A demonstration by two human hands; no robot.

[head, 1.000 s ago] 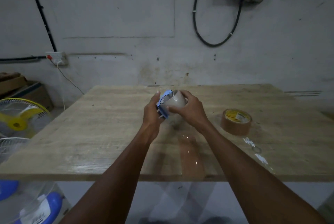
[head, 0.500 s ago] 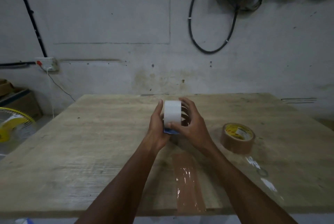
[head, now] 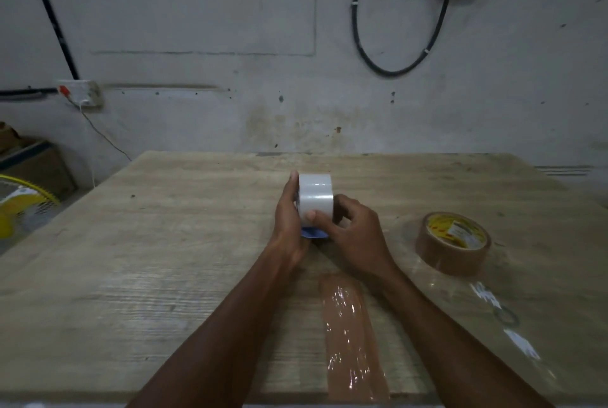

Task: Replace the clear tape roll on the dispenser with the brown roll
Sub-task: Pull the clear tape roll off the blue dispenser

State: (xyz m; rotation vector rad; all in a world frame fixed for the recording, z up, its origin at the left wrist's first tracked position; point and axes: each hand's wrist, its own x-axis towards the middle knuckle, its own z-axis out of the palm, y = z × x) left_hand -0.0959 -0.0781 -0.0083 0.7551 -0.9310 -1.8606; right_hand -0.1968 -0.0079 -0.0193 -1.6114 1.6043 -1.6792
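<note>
Hands (head: 289, 226) around clear roll (head: 315, 198), mid-table (head: 164, 243)

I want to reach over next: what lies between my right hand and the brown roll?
Only bare table lies between the right hand and the brown roll, as the head view shows.

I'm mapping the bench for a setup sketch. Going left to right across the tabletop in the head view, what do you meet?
left hand → clear tape roll → right hand → brown roll, lying flat and untouched.
</note>
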